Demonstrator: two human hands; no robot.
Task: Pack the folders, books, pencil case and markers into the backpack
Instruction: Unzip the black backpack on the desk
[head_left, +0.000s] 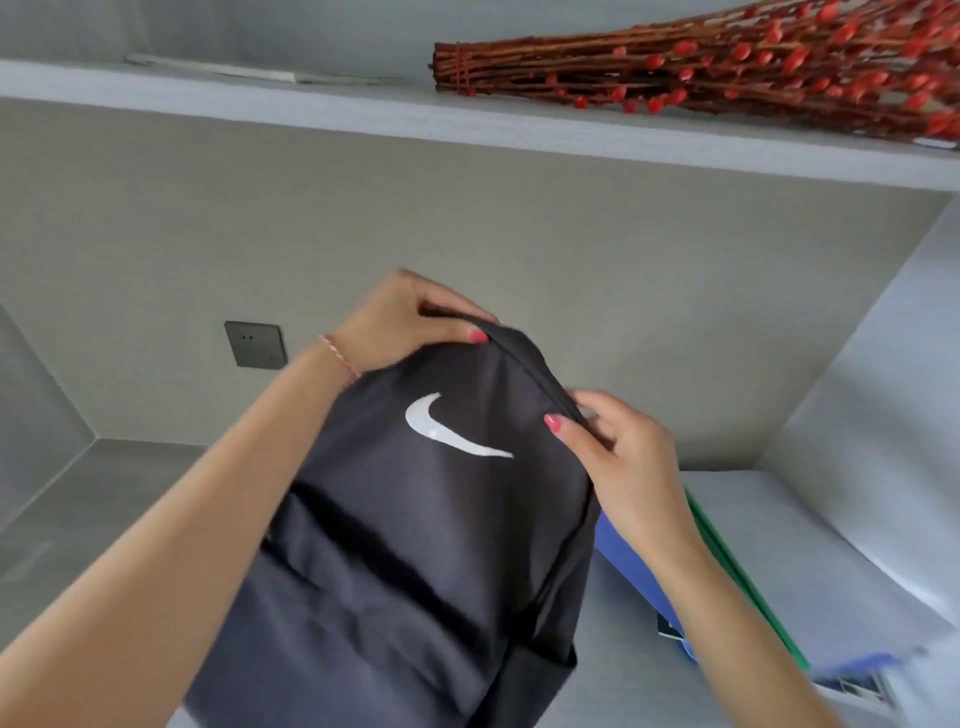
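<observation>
A dark grey backpack (415, 545) with a white swoosh logo stands upright on the grey desk, in the middle of the head view. My left hand (405, 322) grips the top of the backpack at its zipper seam. My right hand (618, 457) pinches the zipper line on the backpack's right shoulder. The zip looks closed along the top. To the right of the bag lie a blue folder (639, 571) and a green folder (748, 587), partly hidden by my right forearm. Books, pencil case and markers are not clearly visible.
The desk (104, 519) sits in a grey alcove under a shelf (311, 109) that holds a bundle of red-budded twigs (727, 67). A dark wall socket (255, 344) is behind the bag on the left. White paper (857, 545) lies at the right.
</observation>
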